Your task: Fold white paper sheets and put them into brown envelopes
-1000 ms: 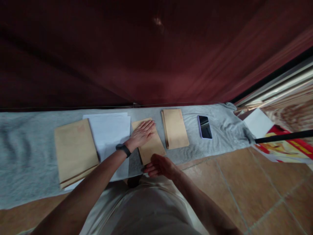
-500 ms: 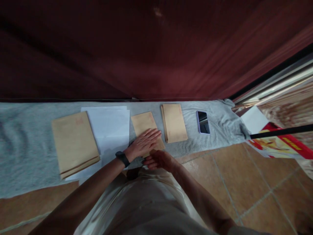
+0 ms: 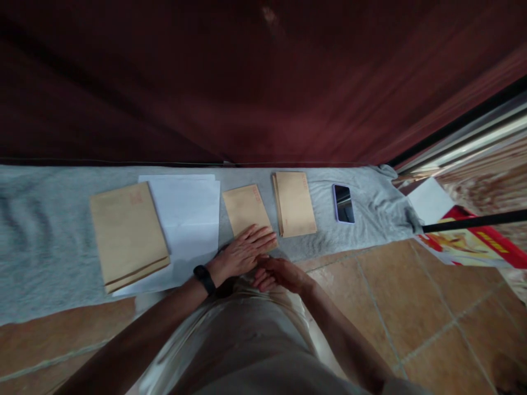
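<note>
A small brown paper envelope lies on the grey cloth in front of me, red print at its far right corner. Flat across its near half rests my left hand, fingers stretched out and a black band on the wrist. At the envelope's near right corner, my right hand is closed, its fingers curled below the edge and the thumb over it; the grip itself is partly hidden. Just right of this envelope sits a stack of similar small envelopes.
Larger brown envelopes lie at the left, partly over white paper sheets. A phone rests on the grey cloth to the right. Beyond the cloth stands a dark red surface. A red and yellow box is at far right.
Both hands have slid a little toward my body and slightly right, baring more of the envelope. The envelope itself has barely moved.
</note>
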The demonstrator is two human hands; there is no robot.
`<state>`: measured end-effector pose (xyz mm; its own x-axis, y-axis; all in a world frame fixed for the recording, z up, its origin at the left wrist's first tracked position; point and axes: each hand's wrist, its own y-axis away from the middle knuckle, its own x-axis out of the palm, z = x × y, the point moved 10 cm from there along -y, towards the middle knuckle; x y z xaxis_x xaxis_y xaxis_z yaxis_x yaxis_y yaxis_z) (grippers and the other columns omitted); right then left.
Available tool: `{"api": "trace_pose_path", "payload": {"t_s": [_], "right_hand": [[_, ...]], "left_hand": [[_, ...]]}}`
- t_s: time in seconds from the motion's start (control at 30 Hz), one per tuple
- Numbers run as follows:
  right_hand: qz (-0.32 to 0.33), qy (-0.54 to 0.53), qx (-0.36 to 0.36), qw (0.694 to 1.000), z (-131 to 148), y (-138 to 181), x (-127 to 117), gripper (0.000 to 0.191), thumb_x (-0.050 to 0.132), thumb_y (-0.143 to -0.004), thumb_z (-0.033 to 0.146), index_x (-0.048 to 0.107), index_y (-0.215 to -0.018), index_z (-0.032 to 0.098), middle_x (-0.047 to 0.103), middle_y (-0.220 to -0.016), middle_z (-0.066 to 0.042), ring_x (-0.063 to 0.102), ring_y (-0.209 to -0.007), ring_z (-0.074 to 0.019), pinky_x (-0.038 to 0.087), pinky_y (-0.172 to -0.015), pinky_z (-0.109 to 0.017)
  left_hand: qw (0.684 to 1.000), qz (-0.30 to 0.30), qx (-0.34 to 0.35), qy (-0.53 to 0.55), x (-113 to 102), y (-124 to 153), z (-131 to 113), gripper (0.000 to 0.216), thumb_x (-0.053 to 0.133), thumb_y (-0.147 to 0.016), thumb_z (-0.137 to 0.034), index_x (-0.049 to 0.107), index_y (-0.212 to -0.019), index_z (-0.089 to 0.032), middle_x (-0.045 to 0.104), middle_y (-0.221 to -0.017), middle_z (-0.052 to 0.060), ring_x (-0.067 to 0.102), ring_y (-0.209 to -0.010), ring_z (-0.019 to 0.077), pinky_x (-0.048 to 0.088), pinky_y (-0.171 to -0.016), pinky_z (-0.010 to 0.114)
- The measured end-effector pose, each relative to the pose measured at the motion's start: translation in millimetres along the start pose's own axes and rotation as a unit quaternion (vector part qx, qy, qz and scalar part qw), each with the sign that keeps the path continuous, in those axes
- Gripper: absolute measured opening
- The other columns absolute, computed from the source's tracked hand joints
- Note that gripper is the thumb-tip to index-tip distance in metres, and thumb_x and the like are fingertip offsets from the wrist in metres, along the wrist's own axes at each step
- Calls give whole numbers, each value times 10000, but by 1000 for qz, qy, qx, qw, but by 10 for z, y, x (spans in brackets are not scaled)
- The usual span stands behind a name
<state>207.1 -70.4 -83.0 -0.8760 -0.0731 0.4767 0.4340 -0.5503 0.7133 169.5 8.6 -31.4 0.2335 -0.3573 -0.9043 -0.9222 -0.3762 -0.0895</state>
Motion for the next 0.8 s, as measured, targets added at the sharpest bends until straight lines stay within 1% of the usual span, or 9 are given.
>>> {"api": "trace_pose_path", "payload": {"t_s": [0.07,0.17,0.23,0.33,0.4,0.5,0.6,0.7,0.8], "right_hand": [[-5,-11,-48,999,131,75,-40,361,641,-866,473,731,-852,124,762,-824,-84,693,-693,-161,553,-727,-295],[-66,-53,-156,984,399,151,-221,327,676,-850,471,717,-871,148,741,-825,-48,675,-697,-144,542,-724,-275],[-131,-70,-237,960,568,204,-376,293,692,-836,459,715,-885,171,746,-870,-42,684,-764,-155,550,-774,-285],[-210,-40,-337,917,739,283,-488,303,683,-847,479,737,-962,204,765,-1026,-60,695,-987,-204,532,-974,-355],[-240,28,-362,900,776,290,-463,347,649,-886,507,751,-1047,217,752,-1152,-71,667,-1128,-225,473,-1090,-396],[-267,148,-382,872,779,273,-384,393,589,-941,524,741,-1160,234,706,-1287,-78,617,-1248,-231,422,-1158,-417],[-288,212,-410,839,767,271,-381,396,537,-974,520,732,-1178,241,680,-1326,-86,607,-1266,-225,443,-1144,-409],[-306,243,-423,817,752,255,-444,371,494,-996,471,725,-1165,235,678,-1316,-91,613,-1251,-219,478,-1110,-400],[-313,287,-436,794,756,271,-435,340,462,-1006,371,697,-1200,222,674,-1302,-99,622,-1231,-212,498,-1089,-397]], "left_hand": [[1000,10,-7,-5,20,14,-23,599,480,-993,-211,382,-1571,-332,364,-1661,-21,240,-1567,175,86,-1302,447],[1000,3,-20,-2,9,20,-49,575,500,-1003,-298,396,-1568,-297,419,-1633,9,263,-1558,189,96,-1302,440],[1000,-3,-17,-4,4,30,-92,552,494,-1015,-371,427,-1552,-261,464,-1604,35,283,-1550,199,115,-1298,434],[1000,-1,-4,-27,49,76,-171,591,493,-1016,-425,409,-1560,-211,448,-1613,69,283,-1548,206,125,-1294,426],[999,3,-4,-44,108,122,-206,648,510,-1006,-454,367,-1580,-190,409,-1635,86,279,-1549,207,128,-1294,414],[998,-12,-18,-58,184,203,-228,685,534,-991,-475,360,-1581,-173,407,-1634,102,296,-1541,212,134,-1294,398],[996,-26,-29,-82,260,291,-273,619,504,-1004,-487,463,-1511,-134,513,-1555,133,373,-1506,229,132,-1295,405],[992,-39,-38,-110,301,373,-356,545,452,-1026,-493,581,-1394,-113,622,-1438,145,467,-1446,235,158,-1295,412],[985,-64,-63,-148,285,435,-423,488,435,-1034,-417,601,-1370,-104,645,-1404,155,506,-1417,246,227,-1282,427]]}}
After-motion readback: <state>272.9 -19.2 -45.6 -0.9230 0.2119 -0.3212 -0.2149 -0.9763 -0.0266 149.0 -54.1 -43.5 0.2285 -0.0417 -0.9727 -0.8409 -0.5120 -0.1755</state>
